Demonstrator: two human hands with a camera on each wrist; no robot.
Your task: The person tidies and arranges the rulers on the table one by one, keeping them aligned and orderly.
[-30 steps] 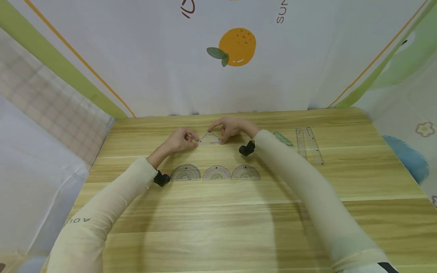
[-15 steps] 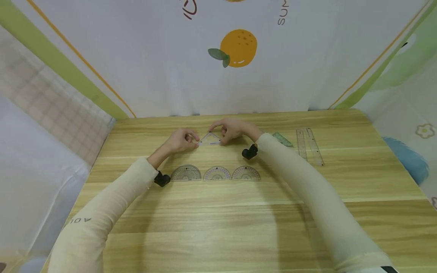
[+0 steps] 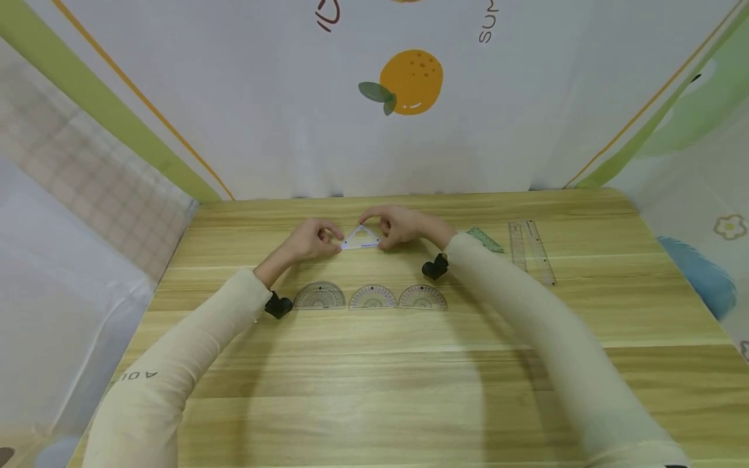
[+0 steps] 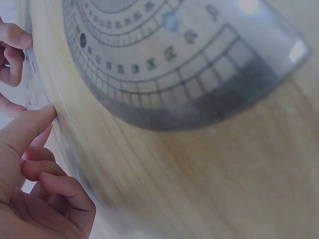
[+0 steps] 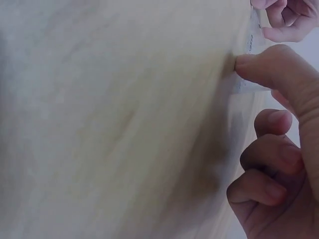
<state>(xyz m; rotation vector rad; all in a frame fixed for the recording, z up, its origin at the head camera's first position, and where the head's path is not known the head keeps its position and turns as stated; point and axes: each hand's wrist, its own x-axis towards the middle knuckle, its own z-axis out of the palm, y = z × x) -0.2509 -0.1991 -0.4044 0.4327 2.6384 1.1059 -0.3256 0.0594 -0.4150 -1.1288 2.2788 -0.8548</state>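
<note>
Head view took in the whole layout: a clear set square (image 3: 358, 245) near the far edge of the tabletop (image 3: 363, 396), beyond the middle one of three protractors (image 3: 372, 299) lined up in a row. Left hand (image 3: 307, 240) pinched its left corner with thumb and index finger; right hand (image 3: 405, 223) held it with index finger at the apex and thumb at the right corner. Only head view caught the green ruler (image 3: 486, 240) and two clear rulers (image 3: 530, 252), off to the right. Left wrist view gave one protractor large, scale marks showing, cut off by the top edge. Right wrist view gave the right thumb against the set square, other fingers curled, shadow on the wood. Whether the set square touched the wood, could not tell. Tabletop was light, streaky wood grain; white cloth (image 3: 281, 117) with an orange print (image 3: 411, 82) hung behind, more patterned cloth on both sides.
</note>
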